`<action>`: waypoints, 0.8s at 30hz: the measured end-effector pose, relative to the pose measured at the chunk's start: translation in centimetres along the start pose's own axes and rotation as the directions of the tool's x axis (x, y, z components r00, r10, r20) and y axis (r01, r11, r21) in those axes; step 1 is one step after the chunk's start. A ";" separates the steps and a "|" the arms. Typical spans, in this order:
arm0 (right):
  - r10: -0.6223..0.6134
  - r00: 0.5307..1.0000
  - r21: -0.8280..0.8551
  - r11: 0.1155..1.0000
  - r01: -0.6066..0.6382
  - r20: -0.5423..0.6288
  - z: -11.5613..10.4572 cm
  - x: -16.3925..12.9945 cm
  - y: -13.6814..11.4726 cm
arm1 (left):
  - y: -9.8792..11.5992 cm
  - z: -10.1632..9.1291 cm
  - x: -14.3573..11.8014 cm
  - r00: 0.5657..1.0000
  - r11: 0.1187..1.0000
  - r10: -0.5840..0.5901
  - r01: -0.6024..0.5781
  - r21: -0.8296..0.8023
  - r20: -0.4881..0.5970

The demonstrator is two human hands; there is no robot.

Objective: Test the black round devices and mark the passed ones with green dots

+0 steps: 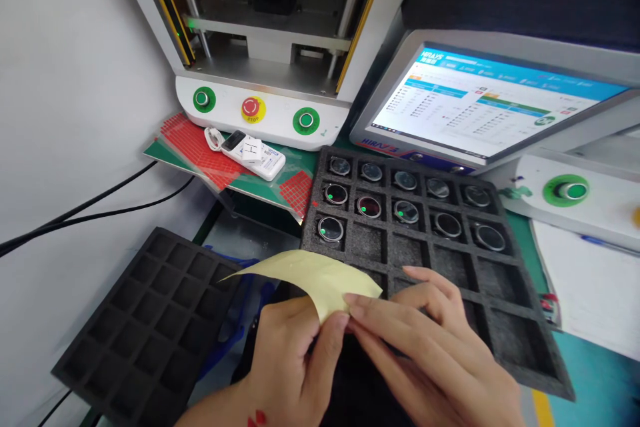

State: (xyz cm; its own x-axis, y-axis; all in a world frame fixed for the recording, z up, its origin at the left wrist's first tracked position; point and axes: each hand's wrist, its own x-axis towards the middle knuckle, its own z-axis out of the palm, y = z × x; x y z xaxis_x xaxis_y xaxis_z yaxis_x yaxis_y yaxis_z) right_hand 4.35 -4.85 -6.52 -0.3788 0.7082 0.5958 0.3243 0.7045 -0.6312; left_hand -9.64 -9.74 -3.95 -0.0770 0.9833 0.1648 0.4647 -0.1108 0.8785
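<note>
A curled sheet of pale yellow paper [310,277] is pinched between the thumb and bent fingers of my left hand [295,353]. My right hand [425,353] meets it at the same lower corner, with its index fingertip pressed on the paper beside my left thumb. What lies under that fingertip is hidden. Just beyond my hands, a dark foam tray [367,243] holds several round watch-like discs [369,207] in its far rows. Some of these carry a small green dot. Small red pieces stick to my left wrist.
Another foam tray [145,327] sits lower left, near a blue basket [225,340]. Beyond stand a press machine [265,107] with buttons and a monitor [490,107]. A white handheld device [255,153] rests on red sticker sheets [193,150]. Black cables [100,203] cross at left.
</note>
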 end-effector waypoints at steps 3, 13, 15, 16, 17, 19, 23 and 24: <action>-0.030 0.999 -0.019 0.999 0.029 -0.013 0.1 -0.1 0.0 | -0.3 0.0 0.0 1.000 0.999 0.008 -0.008 0.036 0.016; 0.768 0.641 0.026 0.640 -0.768 0.002 -6.1 1.1 16.6 | -2.5 -1.6 -0.7 0.993 0.977 -0.070 0.088 0.197 -0.097; 0.808 0.586 0.043 0.585 -0.810 0.054 -6.5 1.1 18.7 | -2.7 -1.7 -0.8 0.989 0.972 -0.102 0.122 0.202 -0.107; 0.823 0.564 0.049 0.562 -0.826 0.074 -6.5 1.0 19.1 | -2.7 -1.8 -0.8 0.987 0.970 -0.117 0.137 0.199 -0.110; 0.834 0.545 0.052 0.542 -0.839 0.089 -6.4 0.9 19.3 | -2.8 -1.8 -0.8 0.985 0.970 -0.130 0.150 0.194 -0.112; 0.851 0.514 0.052 0.511 -0.858 0.105 -6.1 0.7 19.4 | -2.8 -1.8 -0.7 0.984 0.968 -0.145 0.163 0.191 -0.107; 0.872 0.481 0.027 0.481 -0.877 0.094 -5.7 0.8 20.0 | -2.8 -1.6 -0.6 0.983 0.969 -0.157 0.172 0.180 -0.092; 0.872 0.483 0.025 0.483 -0.875 0.081 -5.6 0.9 20.4 | -2.8 -1.5 -0.6 0.980 0.969 -0.171 0.185 0.163 -0.098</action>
State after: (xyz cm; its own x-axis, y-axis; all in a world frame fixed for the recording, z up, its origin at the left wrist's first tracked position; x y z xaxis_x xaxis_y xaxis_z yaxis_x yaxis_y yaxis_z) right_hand 15.53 10.35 -16.05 0.0298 0.9526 -0.3026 0.4665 -0.2810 -0.8387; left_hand -12.23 -10.28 -5.82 -0.2413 0.9689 0.0554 0.5800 0.0982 0.8087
